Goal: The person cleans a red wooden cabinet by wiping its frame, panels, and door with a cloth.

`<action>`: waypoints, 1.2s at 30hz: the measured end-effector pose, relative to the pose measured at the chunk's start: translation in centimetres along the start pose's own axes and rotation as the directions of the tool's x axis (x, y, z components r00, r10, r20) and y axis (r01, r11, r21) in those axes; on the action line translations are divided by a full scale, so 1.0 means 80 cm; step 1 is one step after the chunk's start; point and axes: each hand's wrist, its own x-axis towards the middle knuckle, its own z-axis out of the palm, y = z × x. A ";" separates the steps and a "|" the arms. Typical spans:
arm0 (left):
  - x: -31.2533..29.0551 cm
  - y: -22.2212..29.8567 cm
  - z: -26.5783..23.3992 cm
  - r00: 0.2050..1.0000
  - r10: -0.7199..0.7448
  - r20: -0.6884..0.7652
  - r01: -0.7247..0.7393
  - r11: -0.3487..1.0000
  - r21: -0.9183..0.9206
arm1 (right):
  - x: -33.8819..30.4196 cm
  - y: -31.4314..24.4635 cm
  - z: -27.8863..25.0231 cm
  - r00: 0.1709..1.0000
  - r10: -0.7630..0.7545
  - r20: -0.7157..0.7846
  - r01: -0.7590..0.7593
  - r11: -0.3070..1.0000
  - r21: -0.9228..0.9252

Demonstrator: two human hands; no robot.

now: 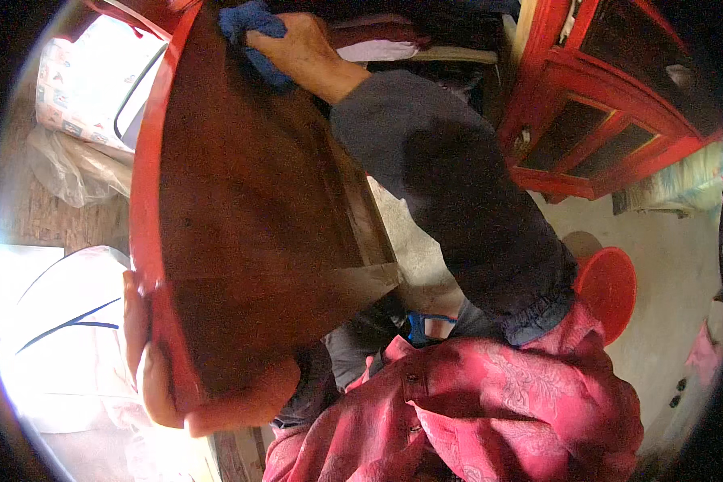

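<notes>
1. Brown panel (241, 201), left of centre; red edge (144, 185) outermost.
2. Floor (659, 233), open rightward, around red bucket (606, 293).
3. Left hand (233, 404): fingers curled round red edge, low.
4. Right hand (305, 52): arm outstretched, fingers gripping blue cloth (253, 20) at panel's far end.

We are wearing a pink shirt (498, 394) with swirly shapes and small buttons. From our right hand (304, 52) up, we are wearing a dark sleeve (466, 197) with a crinkly end. Behind our left hand (217, 411), another dark sleeve (315, 381) is showing.
</notes>
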 end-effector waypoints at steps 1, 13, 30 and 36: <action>0.004 -0.006 -0.012 0.997 0.071 0.009 -0.070 0.997 -0.019 | -0.005 0.012 0.012 0.998 0.037 0.046 -0.038 0.999 0.017; 0.005 0.021 0.004 0.980 -0.186 -0.074 0.196 0.968 0.156 | -0.164 0.246 -0.050 0.803 0.571 0.173 -0.492 0.798 -0.349; 0.016 0.020 -0.014 0.988 -0.133 0.079 0.121 0.983 0.141 | -0.074 0.099 0.007 0.967 0.192 0.165 -0.139 0.948 -0.286; 0.021 0.018 -0.016 0.988 -0.108 0.113 0.095 0.989 0.117 | -0.185 0.110 -0.011 0.973 -0.051 0.225 0.138 0.911 -0.389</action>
